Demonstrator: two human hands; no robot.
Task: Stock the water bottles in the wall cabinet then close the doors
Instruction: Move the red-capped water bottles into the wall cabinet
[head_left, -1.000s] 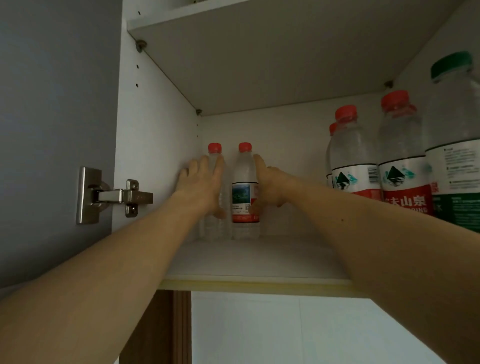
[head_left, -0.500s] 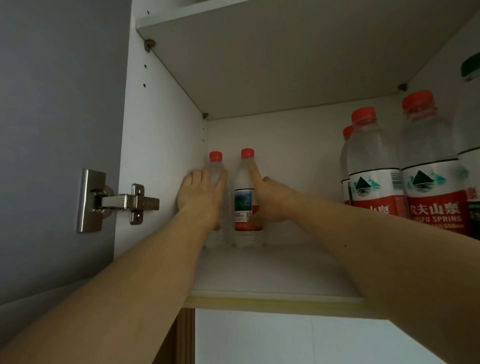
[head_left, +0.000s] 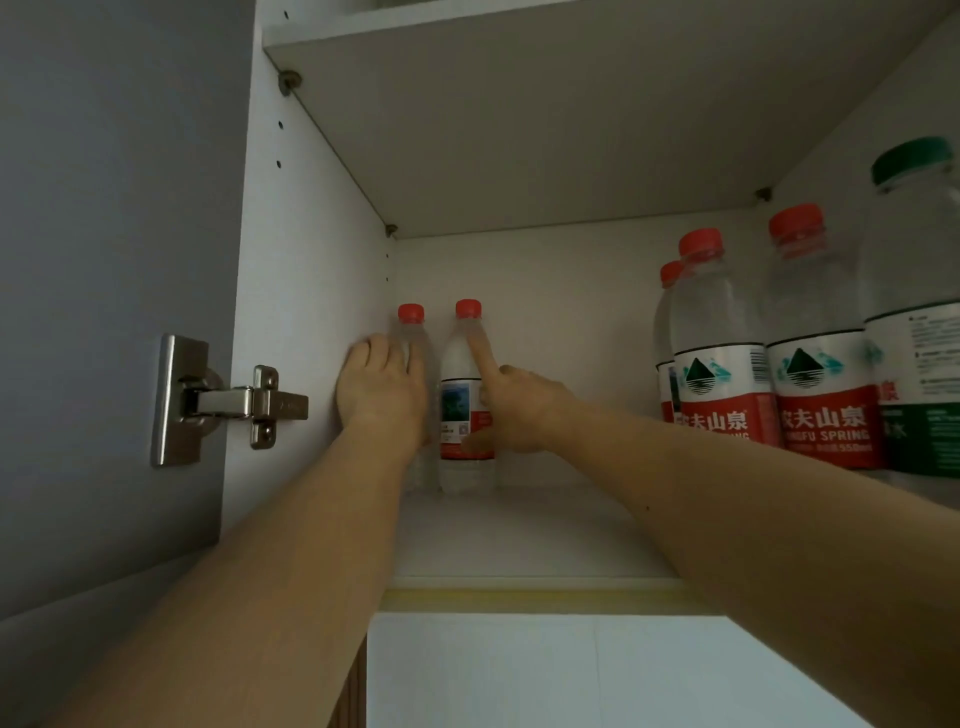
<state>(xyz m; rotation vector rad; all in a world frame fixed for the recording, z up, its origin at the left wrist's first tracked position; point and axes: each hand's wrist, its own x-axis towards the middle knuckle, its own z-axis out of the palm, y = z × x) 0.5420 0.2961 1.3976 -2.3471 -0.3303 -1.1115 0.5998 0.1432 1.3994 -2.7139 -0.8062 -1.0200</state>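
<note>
At frame centre, the left hand (head_left: 382, 387) lies flat-fingered against a bare bottle (head_left: 413, 338), the right hand (head_left: 511, 410) grasps a red-labelled bottle (head_left: 462, 395), and lower right stand bottles (head_left: 826, 364) reading "NONGFU SPRING".

Clear glossy plastic bottles (head_left: 717, 332) with paper-like labels; matt white cabinet wall (head_left: 311, 260); brushed metal hinge (head_left: 223, 400).
</note>
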